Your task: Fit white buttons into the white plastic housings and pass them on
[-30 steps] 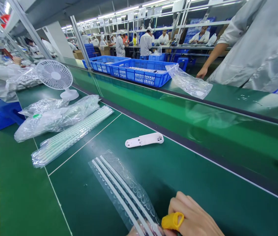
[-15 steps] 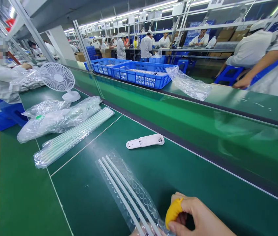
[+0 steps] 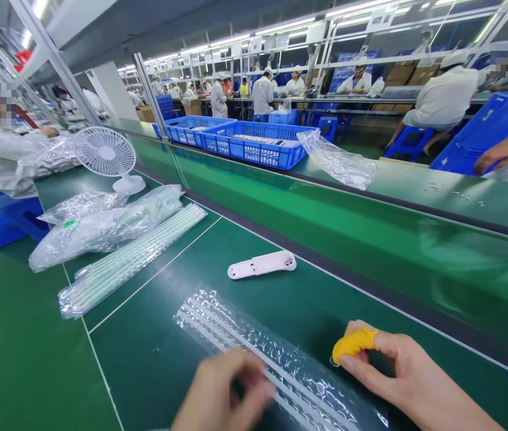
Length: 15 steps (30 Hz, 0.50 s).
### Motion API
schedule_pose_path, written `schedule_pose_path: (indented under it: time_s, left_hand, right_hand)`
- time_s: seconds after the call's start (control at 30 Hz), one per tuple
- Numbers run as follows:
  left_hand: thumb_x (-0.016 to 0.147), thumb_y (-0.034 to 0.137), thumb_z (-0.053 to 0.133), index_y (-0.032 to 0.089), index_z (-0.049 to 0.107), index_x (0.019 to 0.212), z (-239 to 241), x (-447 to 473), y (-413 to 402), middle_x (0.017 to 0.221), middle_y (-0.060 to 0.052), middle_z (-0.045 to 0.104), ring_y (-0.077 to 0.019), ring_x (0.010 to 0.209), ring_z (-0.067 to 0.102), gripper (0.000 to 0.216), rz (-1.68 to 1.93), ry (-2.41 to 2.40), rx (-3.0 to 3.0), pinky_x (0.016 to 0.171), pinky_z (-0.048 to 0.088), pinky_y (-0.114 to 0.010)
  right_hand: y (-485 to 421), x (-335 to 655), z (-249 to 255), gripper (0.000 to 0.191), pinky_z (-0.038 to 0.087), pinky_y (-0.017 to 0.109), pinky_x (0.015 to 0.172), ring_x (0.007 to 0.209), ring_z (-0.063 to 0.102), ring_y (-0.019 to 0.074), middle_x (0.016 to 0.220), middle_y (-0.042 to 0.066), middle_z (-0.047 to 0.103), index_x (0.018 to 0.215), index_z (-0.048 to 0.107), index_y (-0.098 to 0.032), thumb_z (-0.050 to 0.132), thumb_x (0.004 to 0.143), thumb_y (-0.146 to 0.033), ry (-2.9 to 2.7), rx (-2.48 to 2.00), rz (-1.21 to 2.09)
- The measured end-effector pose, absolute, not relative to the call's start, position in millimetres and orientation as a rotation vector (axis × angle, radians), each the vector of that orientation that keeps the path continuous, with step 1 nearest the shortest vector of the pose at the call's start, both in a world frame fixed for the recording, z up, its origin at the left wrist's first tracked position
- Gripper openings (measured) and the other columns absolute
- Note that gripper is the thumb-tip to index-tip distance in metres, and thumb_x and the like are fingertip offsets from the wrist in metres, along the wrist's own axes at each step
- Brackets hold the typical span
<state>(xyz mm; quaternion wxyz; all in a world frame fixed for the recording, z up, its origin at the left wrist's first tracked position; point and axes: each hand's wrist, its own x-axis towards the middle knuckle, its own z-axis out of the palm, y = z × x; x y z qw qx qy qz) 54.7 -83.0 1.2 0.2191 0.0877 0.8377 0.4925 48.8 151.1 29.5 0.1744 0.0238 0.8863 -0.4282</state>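
Note:
A clear plastic sheet with white strips and rows of small ring outlines lies on the green bench. My left hand is over its near part, fingers curled and blurred by motion; whether anything is in them I cannot see. To the right of the sheet, my right hand is closed in a pinch, a yellow finger cot on its index finger. A small clear ring-shaped piece shows at the pinch. Beyond the sheet rests a long white plastic housing, open side up.
Bagged pale green strips and a clear plastic bag of parts lie at left, near a white fan. Past the green channel stand blue crates and a crumpled plastic bag. A co-worker's hand shows at right.
My right hand has moved right and away from the sheet, keeping its pinch. My left hand has come up into view over the sheet, which now lies turned more to the right.

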Motion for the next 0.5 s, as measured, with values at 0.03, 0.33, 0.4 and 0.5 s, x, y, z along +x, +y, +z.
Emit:
schedule_pose_path:
  time_s: [0.03,0.33,0.4,0.5]
  left_hand:
    - [0.078,0.026,0.056,0.025,0.060,0.094,0,34,-84,0.087,-0.001,0.064,-0.0197,0.078,0.059,0.016,1.230,2.612,0.309,0.067,0.050,-0.034]
    - [0.077,0.017,0.057,0.019,0.059,0.097,-19,-54,-77,0.094,-0.006,0.059,-0.0247,0.089,0.055,0.019,1.099,3.049,0.463,0.082,0.043,-0.046]
    - [0.078,0.018,0.058,0.019,0.057,0.097,-13,-36,-71,0.093,-0.005,0.058,-0.0190,0.082,0.058,0.019,1.188,2.997,0.531,0.076,0.048,-0.036]
    - [0.077,0.019,0.059,0.021,0.055,0.098,-4,-1,-61,0.093,-0.004,0.055,-0.0165,0.079,0.059,0.021,1.289,2.900,0.620,0.068,0.051,-0.028]
  right_hand:
    - [152,49,30,0.026,0.044,0.024,0.060,0.062,0.054,0.0168,0.065,0.002,0.057,0.055,0.056,-0.021,0.050,0.068,-0.042,2.552,0.072,-1.213]
    - [164,52,29,0.023,0.048,0.020,0.054,0.058,0.060,0.0158,0.060,0.001,0.061,0.055,0.061,-0.023,0.052,0.071,-0.036,2.860,-0.030,-1.199]
    - [171,53,29,0.020,0.048,0.020,0.054,0.057,0.059,0.0151,0.058,0.000,0.059,0.058,0.062,-0.023,0.053,0.072,-0.034,2.980,-0.080,-1.165]
    - [180,55,30,0.018,0.047,0.023,0.051,0.054,0.057,0.0152,0.057,0.000,0.058,0.063,0.062,-0.022,0.052,0.076,-0.031,3.153,-0.192,-0.987]
